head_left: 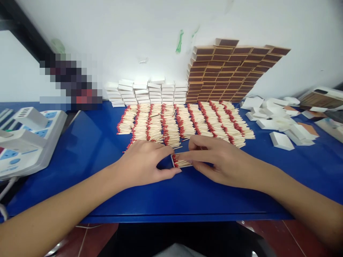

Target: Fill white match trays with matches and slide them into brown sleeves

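Note:
A small white matchbox tray [172, 161] filled with red-headed matches [182, 163] lies near the middle of the blue table. My left hand [143, 162] grips its left end, thumb at the near side and forefinger at the far side. From the right, my right hand [227, 160] closes around the other end, with its forefinger laid over the matches inside. Its fingers hide part of the tray. Just beyond both hands, loose matches [171, 123] are spread in several long rows, their red heads mostly lined up.
Against the wall stand stacked white trays [142, 92] and a tall stack of brown-sided matchboxes [222, 73]. Loose white trays [281, 117] are heaped at the right. A white power strip with plugs [48, 142] sits at the left. The table's front edge [187, 217] runs below my hands.

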The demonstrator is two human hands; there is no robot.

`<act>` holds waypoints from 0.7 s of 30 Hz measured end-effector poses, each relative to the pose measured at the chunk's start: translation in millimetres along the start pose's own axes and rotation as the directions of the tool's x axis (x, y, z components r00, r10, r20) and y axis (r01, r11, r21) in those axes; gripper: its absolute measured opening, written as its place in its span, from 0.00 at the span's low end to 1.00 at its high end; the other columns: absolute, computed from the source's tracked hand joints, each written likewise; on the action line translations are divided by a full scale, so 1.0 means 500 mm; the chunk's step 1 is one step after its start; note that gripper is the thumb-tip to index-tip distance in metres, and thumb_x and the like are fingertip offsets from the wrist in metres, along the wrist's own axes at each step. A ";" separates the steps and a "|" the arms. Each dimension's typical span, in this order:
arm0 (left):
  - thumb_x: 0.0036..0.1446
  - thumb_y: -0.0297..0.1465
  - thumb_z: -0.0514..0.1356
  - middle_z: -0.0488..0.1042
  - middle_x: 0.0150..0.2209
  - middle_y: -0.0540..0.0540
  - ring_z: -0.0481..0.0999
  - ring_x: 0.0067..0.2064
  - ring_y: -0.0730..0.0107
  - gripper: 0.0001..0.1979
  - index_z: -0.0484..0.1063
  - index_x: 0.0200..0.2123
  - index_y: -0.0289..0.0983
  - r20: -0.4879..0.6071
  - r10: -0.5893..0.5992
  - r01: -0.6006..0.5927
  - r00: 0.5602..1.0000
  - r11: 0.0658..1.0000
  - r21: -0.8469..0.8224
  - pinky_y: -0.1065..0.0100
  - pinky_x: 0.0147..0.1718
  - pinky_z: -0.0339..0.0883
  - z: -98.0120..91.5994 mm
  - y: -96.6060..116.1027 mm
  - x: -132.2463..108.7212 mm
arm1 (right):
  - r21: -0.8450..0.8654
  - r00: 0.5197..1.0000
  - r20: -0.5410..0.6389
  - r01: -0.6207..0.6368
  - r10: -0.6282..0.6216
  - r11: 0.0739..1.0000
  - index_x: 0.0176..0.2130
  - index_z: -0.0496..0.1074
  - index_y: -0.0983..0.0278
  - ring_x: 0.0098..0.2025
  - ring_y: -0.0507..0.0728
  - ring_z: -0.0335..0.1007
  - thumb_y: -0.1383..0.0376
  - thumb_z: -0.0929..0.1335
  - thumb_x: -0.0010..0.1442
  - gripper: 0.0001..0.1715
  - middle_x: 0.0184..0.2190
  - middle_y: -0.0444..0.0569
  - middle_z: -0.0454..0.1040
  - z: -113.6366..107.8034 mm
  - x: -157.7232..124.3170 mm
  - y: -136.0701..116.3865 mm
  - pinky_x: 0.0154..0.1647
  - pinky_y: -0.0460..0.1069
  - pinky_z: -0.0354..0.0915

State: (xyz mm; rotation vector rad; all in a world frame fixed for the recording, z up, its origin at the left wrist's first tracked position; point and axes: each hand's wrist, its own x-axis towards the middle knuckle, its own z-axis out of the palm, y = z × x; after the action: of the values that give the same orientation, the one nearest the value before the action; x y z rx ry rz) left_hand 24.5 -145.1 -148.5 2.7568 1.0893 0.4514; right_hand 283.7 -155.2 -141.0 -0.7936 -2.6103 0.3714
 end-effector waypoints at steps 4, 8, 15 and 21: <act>0.62 0.46 0.65 0.78 0.26 0.51 0.76 0.27 0.70 0.16 0.81 0.41 0.39 -0.007 0.009 -0.009 1.000 1.000 -0.001 0.69 0.27 0.60 -0.001 0.001 -0.002 | -0.013 0.999 -0.026 -0.027 0.027 1.000 0.54 0.80 0.60 0.36 0.55 0.69 0.68 0.65 0.72 0.17 0.36 0.50 0.69 -0.004 -0.001 -0.003 0.36 0.50 0.63; 0.62 0.46 0.66 0.78 0.27 0.51 0.76 0.26 0.70 0.16 0.81 0.40 0.39 -0.022 0.015 -0.015 1.000 1.000 -0.002 0.69 0.27 0.60 -0.001 0.000 -0.003 | -0.017 1.000 0.002 -0.024 0.024 1.000 0.52 0.81 0.60 0.35 0.55 0.69 0.67 0.65 0.73 0.16 0.35 0.49 0.70 -0.006 -0.002 -0.005 0.34 0.49 0.63; 0.63 0.48 0.64 0.78 0.26 0.51 0.76 0.27 0.70 0.18 0.80 0.39 0.39 -0.002 0.015 -0.015 1.000 1.000 0.014 0.69 0.27 0.60 0.000 0.000 -0.001 | -0.059 0.996 -0.049 -0.072 0.069 0.996 0.46 0.80 0.62 0.37 0.56 0.72 0.65 0.66 0.73 0.12 0.37 0.50 0.73 0.001 0.000 0.009 0.37 0.50 0.66; 0.62 0.46 0.66 0.77 0.26 0.51 0.75 0.26 0.72 0.16 0.81 0.40 0.39 -0.015 0.010 -0.011 1.000 1.000 -0.013 0.70 0.27 0.60 0.000 0.000 0.000 | -0.084 0.990 -0.058 -0.135 0.130 0.987 0.43 0.78 0.62 0.36 0.56 0.72 0.64 0.67 0.72 0.09 0.36 0.50 0.73 0.002 0.003 0.009 0.35 0.50 0.65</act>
State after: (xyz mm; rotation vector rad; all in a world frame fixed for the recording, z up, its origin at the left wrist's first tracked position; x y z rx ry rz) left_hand 24.4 -145.3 -148.4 2.7535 1.0717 0.4794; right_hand 284.4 -150.9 -143.3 -0.9967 -2.5471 0.2708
